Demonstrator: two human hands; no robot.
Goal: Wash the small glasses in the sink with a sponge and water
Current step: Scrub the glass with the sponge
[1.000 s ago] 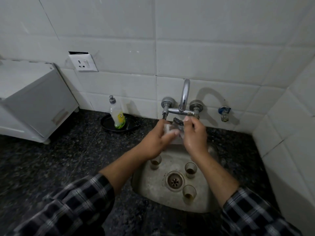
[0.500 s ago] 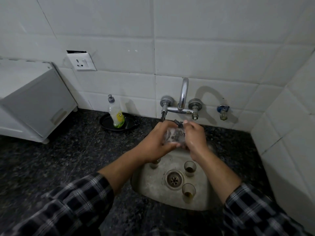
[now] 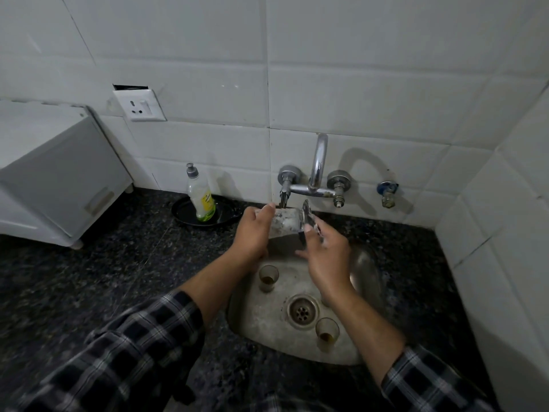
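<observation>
My left hand (image 3: 252, 233) grips a small soapy glass (image 3: 283, 224) just below the tap spout, over the back of the steel sink (image 3: 365, 272). My right hand (image 3: 326, 257) pinches a dark scrubbing sponge (image 3: 307, 218) against the glass's right end. Two more small glasses stand upright in the basin with brown dregs in them, one at the left (image 3: 269, 276) and one by the drain at the front (image 3: 326, 331). My right wrist covers the basin just right of the drain.
A chrome wall tap (image 3: 318, 165) rises above the sink, with a small blue valve (image 3: 386, 191) to its right. A dish soap bottle (image 3: 202, 200) stands in a black dish (image 3: 184, 215) on the dark granite counter. A white appliance (image 3: 59, 173) fills the left.
My right hand has drawn back to the right and slightly down, so the soapy glass shows between the hands. The left hand keeps its hold on the glass.
</observation>
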